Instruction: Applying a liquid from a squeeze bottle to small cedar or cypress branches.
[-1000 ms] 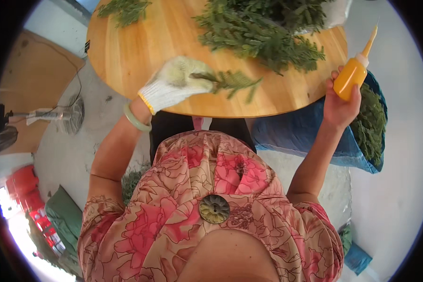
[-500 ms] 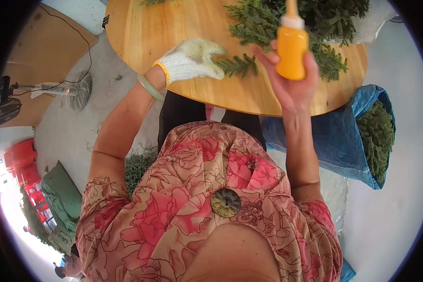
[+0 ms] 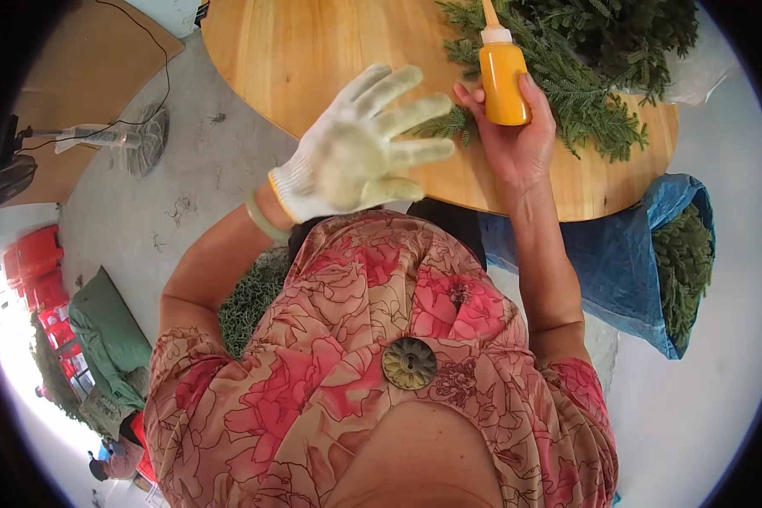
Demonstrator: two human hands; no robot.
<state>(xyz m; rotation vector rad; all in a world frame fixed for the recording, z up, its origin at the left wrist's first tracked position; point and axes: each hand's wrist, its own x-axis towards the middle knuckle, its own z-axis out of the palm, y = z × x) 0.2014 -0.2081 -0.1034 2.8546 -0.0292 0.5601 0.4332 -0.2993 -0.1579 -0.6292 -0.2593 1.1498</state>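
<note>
Lifted off the sprig, gloved left hand (image 3: 360, 144) spreads empty; right hand (image 3: 516, 140) grips orange bottle (image 3: 503, 83).

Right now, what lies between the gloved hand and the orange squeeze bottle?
In the head view, a small green sprig on the wooden table lies between the gloved left hand and the orange bottle.

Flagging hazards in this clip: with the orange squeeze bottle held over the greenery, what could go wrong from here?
1. The right hand holds the orange plastic squeeze bottle bare, so any drip may reach skin.
2. The left hand in its white knit glove is spread open, off the green conifer sprig, which could shift.
3. The sprig lies near the round wooden table's edge and might slide off.
</note>
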